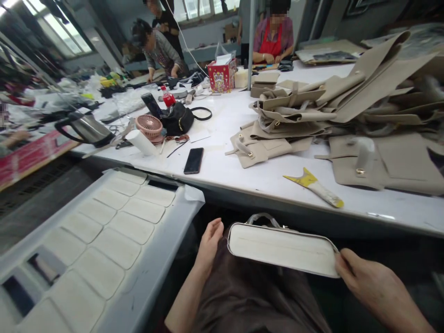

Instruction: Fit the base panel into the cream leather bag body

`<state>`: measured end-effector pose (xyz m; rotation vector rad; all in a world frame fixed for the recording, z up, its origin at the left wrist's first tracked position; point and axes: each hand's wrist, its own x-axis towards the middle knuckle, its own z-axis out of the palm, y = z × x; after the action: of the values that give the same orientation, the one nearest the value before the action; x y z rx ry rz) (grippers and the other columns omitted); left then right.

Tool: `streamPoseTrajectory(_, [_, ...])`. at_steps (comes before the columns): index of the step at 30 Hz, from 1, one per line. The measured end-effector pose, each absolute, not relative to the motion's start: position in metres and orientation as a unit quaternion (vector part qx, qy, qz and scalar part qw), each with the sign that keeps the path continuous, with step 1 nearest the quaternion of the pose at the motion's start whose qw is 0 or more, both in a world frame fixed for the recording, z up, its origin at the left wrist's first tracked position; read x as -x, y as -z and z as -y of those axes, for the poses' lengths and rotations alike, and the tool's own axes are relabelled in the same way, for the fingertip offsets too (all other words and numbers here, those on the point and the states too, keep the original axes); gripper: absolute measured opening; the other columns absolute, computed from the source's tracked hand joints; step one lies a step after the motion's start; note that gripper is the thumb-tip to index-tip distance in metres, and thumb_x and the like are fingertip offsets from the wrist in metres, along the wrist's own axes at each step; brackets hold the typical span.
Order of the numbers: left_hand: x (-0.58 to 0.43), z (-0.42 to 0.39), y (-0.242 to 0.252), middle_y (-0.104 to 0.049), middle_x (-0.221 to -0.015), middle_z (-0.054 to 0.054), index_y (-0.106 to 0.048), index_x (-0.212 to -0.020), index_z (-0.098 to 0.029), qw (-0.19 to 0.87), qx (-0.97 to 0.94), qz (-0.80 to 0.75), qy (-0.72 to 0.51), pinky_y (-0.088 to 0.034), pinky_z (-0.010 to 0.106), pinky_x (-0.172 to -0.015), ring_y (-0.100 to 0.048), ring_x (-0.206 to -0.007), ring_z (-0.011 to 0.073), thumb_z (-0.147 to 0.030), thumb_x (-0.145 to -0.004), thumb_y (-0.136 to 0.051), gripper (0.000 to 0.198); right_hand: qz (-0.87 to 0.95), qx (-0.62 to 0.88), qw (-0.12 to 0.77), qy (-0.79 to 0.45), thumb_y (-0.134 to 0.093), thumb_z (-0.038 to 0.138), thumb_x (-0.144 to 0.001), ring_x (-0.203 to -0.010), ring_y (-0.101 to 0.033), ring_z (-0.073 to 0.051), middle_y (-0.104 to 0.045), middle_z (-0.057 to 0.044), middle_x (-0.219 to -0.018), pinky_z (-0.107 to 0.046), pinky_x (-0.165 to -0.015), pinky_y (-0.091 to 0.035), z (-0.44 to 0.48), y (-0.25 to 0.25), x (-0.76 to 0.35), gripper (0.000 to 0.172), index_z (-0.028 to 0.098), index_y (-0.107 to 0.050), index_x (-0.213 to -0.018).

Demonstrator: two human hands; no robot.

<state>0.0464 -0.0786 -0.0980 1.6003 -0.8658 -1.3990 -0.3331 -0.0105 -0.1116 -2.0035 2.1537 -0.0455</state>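
Observation:
A beige handbag (282,249) lies bottom-up across my lap, its handle pointing toward the table edge. My right hand (373,284) grips the bag's right end, fingers curled round the corner. My left hand (209,244) rests on my lap just left of the bag, fingers together and loosely stretched, holding nothing. A yellow-headed scraper tool (315,186) lies on the white table (243,171) above the bag.
A grey tray (152,273) with several beige oval panels sits to my left. A black phone (193,160), a pink fan (150,126), a black bag (178,119) and a kettle (85,129) stand on the table. Beige bag parts (312,111) pile at right. Other people work at the far end.

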Motion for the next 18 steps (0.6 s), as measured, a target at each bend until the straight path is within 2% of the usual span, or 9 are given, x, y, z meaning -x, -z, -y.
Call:
streamPoseTrajectory(3, [-0.042, 0.065, 0.142, -0.064, -0.118, 0.013, -0.057, -0.124, -0.016, 0.361, -0.555, 0.138, 0.737, -0.045, 0.034, -0.088, -0.061, -0.105, 0.0254, -0.063, -0.084, -0.055, 0.062, -0.728, 0.679, 0.100, 0.002, -0.030, 0.042, -0.090, -0.054, -0.062, -0.027, -0.057, -0.003, -0.053, -0.033, -0.054, -0.020, 0.012, 0.111, 0.332, 0.028, 0.025, -0.042, -0.071])
streamPoseTrajectory(5, [-0.026, 0.058, 0.161, -0.069, -0.108, 0.012, -0.063, -0.117, -0.014, 0.384, -0.487, 0.040, 0.783, -0.046, 0.034, -0.085, -0.064, -0.097, 0.0245, -0.059, -0.084, -0.058, 0.056, -0.731, 0.675, 0.100, -0.002, -0.030, 0.043, -0.090, -0.054, -0.063, -0.028, -0.058, -0.004, -0.053, -0.033, -0.054, -0.021, 0.012, 0.110, 0.331, 0.029, 0.025, -0.043, -0.071])
streamPoseTrajectory(7, [-0.009, 0.056, 0.170, -0.071, -0.101, 0.010, -0.066, -0.110, -0.013, 0.437, -0.452, -0.016, 0.777, -0.048, 0.033, -0.084, -0.065, -0.092, 0.0228, -0.049, -0.084, -0.062, 0.044, -0.735, 0.671, 0.099, -0.002, -0.029, 0.043, -0.089, -0.054, -0.063, -0.028, -0.059, -0.004, -0.054, -0.034, -0.054, -0.021, 0.012, 0.109, 0.330, 0.029, 0.025, -0.042, -0.071])
streamPoseTrajectory(11, [0.001, 0.057, 0.164, -0.073, -0.093, 0.007, -0.067, -0.109, -0.014, 0.477, -0.446, -0.037, 0.756, -0.050, 0.031, -0.084, -0.067, -0.087, 0.0212, -0.046, -0.083, -0.064, 0.041, -0.735, 0.670, 0.100, 0.004, -0.031, 0.043, -0.088, -0.053, -0.063, -0.029, -0.059, -0.004, -0.053, -0.034, -0.053, -0.022, 0.013, 0.110, 0.328, 0.028, 0.025, -0.043, -0.070])
streamPoseTrajectory(15, [-0.015, 0.057, 0.141, -0.073, -0.084, 0.004, -0.066, -0.111, -0.015, 0.472, -0.456, -0.039, 0.754, -0.050, 0.027, -0.074, -0.067, -0.074, 0.0166, -0.039, -0.080, -0.071, 0.039, -0.736, 0.667, 0.112, 0.013, -0.033, 0.040, -0.089, -0.051, -0.062, -0.030, -0.059, -0.005, -0.052, -0.036, -0.053, -0.023, 0.013, 0.112, 0.331, 0.026, 0.027, -0.043, -0.068])
streamPoseTrajectory(18, [-0.020, 0.064, 0.129, -0.073, -0.084, 0.002, -0.066, -0.112, -0.017, 0.468, -0.463, -0.015, 0.752, -0.049, 0.024, -0.070, -0.065, -0.069, 0.0133, -0.036, -0.079, -0.073, 0.039, -0.735, 0.663, 0.137, 0.036, -0.041, 0.039, -0.088, -0.047, -0.059, -0.029, -0.059, -0.007, -0.051, -0.038, -0.051, -0.023, 0.009, 0.112, 0.336, 0.025, 0.029, -0.044, -0.066])
